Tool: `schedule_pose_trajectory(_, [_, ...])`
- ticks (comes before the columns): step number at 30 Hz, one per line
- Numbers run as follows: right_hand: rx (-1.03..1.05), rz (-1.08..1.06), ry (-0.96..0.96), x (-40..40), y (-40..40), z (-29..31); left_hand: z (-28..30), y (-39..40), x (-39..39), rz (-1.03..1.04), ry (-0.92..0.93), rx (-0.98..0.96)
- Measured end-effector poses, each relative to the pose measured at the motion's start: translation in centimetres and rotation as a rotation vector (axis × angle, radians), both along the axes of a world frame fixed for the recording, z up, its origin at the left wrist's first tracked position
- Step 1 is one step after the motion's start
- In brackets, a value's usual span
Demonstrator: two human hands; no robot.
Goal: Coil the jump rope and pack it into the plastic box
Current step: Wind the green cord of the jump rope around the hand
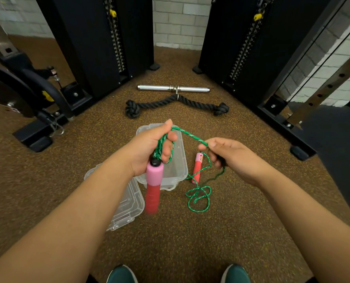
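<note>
Flanking the scene, two black weight-stack towers (pixel 100 43) are cut off at the top edge, and a plate-loaded machine (pixel 16 92) is cropped at the left. The speckled brown floor (pixel 190 242) carries everything else. Beyond the hands, a black tricep rope (pixel 177 104) and a chrome bar (pixel 173 88) are laid between the towers. An open clear plastic box (pixel 178 168) is set on the floor, largely hidden behind the left hand; its lid (pixel 127 205) lies just beside it, partly covered by the left forearm. The left hand (pixel 149 148) is clamped round several loops of the green jump rope (pixel 190 135), with one pink and red handle (pixel 153 186) hanging below the fist, its lower end blurred. A span of rope is stretched to the right hand (pixel 229 154), where it is pinched between thumb and fingertips. The remaining rope drops to a loose tangle (pixel 198 198) on the floor. The second handle (pixel 197 168) appears to lie beside the box, though whether they touch cannot be told. Two teal shoe tips (pixel 121 274) are cropped at the bottom.
</note>
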State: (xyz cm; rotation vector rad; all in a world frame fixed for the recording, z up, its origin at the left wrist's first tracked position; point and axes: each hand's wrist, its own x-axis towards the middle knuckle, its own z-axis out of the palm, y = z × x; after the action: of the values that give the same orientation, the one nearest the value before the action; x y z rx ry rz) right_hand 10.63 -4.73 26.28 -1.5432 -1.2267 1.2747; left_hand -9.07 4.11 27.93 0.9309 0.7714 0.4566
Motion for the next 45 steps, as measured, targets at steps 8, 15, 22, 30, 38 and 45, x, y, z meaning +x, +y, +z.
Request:
schedule_pose_trajectory(8, [-0.017, 0.041, -0.571, 0.6, -0.4, -2.3, 0.3, 1.0, -0.6, 0.227, -0.173, -0.094])
schedule_pose_trajectory(15, [0.147, 0.380, -0.859, -3.7, -1.1, -1.5, -0.2, 0.8, 0.2, 0.123, -0.166, -0.043])
schedule_pose_trajectory(22, [0.291, 0.235, -0.489, -4.3, -1.0, 1.3, -0.5, -0.7, 0.7, -0.331, 0.267, 0.093])
schedule_pose_trajectory(30, [0.141, 0.021, -0.266, -0.8, 0.5, 0.1, 0.6, -1.6, 0.6, -0.682, 0.224, 0.182])
schedule_pose_trajectory(38, [-0.067, -0.030, 0.038, 1.3, 0.1, 0.6, -0.2, 0.4, -0.5, -0.162, 0.103, 0.171])
schedule_pose_trajectory(45, [-0.055, -0.095, 0.073, 3.5, -0.3, 0.9, -0.3, 1.7, -1.7, 0.034, 0.015, 0.095])
